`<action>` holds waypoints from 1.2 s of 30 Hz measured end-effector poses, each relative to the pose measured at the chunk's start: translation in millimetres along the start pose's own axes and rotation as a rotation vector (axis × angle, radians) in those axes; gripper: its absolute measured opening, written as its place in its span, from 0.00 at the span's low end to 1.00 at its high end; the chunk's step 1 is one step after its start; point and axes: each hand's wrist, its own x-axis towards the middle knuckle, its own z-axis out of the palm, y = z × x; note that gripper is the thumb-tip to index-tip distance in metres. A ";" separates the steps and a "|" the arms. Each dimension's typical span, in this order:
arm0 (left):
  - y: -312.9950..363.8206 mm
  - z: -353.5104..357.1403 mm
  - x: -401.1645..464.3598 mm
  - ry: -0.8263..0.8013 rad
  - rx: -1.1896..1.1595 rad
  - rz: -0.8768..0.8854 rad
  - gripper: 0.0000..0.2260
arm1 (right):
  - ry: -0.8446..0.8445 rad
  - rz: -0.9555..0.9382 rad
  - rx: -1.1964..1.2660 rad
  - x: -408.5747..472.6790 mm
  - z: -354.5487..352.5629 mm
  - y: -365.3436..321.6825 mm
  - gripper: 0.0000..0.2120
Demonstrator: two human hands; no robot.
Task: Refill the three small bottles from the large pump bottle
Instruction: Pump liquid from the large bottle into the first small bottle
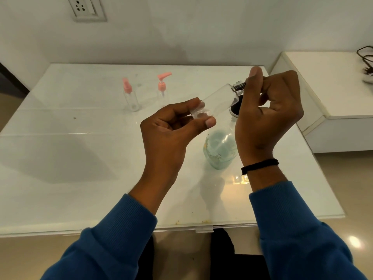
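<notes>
small clear bottle (pixel 217 102) held tilted by its base in left hand (pixel 171 126), cap end (pixel 238 87) pinched by right hand (pixel 266 116), big pump bottle (pixel 221 150) underneath on table (pixel 80 158), two pink-topped bottles (pixel 131 93) parked further back

One head-worn wide view looks forward and down, close over the white table (pixel 80 158), edges seemingly bowed.

Above the glossy white surface (pixel 80 158), the left hand (pixel 173 126) pinches the base of a small clear plastic bottle (pixel 217 101), tilted, while the right hand (pixel 266 118) grips its dark cap end. Below stands a large clear bottle of pale blue liquid (pixel 220 150). Two small clear pink-topped bottles (pixel 132 98) (pixel 162 87) stand well apart, farther back.
</notes>
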 end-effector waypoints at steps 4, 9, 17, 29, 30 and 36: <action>0.1 0.6 0.3 -0.002 -0.016 0.004 0.17 | -0.002 -0.020 0.001 5.8 1.1 -1.4 0.19; -0.6 -0.1 -0.1 0.002 0.003 0.001 0.17 | 0.011 0.011 0.018 -2.6 0.6 0.4 0.18; -0.7 0.0 0.5 0.003 0.008 0.004 0.17 | 0.013 -0.017 0.003 3.6 0.3 -2.2 0.19; -2.5 -1.2 1.2 -0.003 0.019 0.026 0.17 | 0.006 -0.018 0.023 4.4 0.5 -5.0 0.19; -2.8 -1.4 1.2 0.000 0.028 0.025 0.18 | 0.004 -0.013 0.017 2.9 0.6 -4.4 0.19; -3.5 -0.4 1.3 -0.001 0.037 0.030 0.18 | 0.017 -0.052 -0.018 5.3 -0.3 -6.2 0.18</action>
